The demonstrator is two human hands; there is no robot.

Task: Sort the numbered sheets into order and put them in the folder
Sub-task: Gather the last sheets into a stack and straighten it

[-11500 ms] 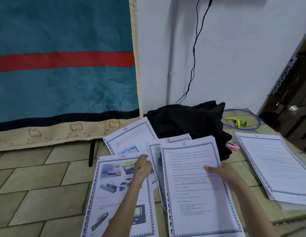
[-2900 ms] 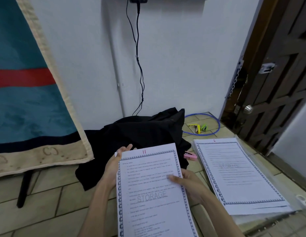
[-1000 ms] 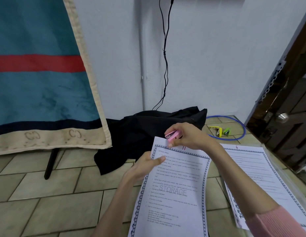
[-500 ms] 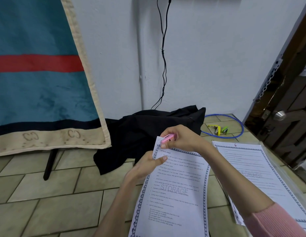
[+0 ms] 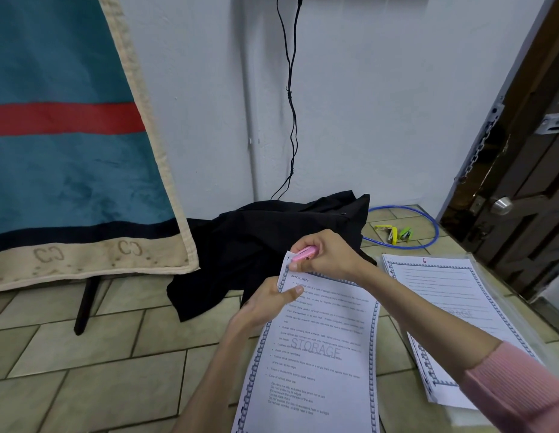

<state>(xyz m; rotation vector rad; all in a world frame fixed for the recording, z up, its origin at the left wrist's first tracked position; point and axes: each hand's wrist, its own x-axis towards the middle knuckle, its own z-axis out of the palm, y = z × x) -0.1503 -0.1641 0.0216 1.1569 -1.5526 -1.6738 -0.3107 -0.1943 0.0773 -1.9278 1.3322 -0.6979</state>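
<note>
I hold a stack of bordered printed sheets with a STORAGE watermark above the tiled floor. My left hand pinches the stack's upper left edge, thumb on top. My right hand grips a small pink stapler at the stack's top left corner. A second pile of sheets, its top page marked 6, lies to the right on a clear plastic folder.
A black cloth lies heaped by the white wall. A blue hoop with yellow and green staplers sits behind it. A teal blanket hangs at the left; a dark wooden door stands at the right.
My right hand has moved the pink stapler left along the top edge to the stack's top left corner. My left hand has shifted up to pinch the paper just below it.
</note>
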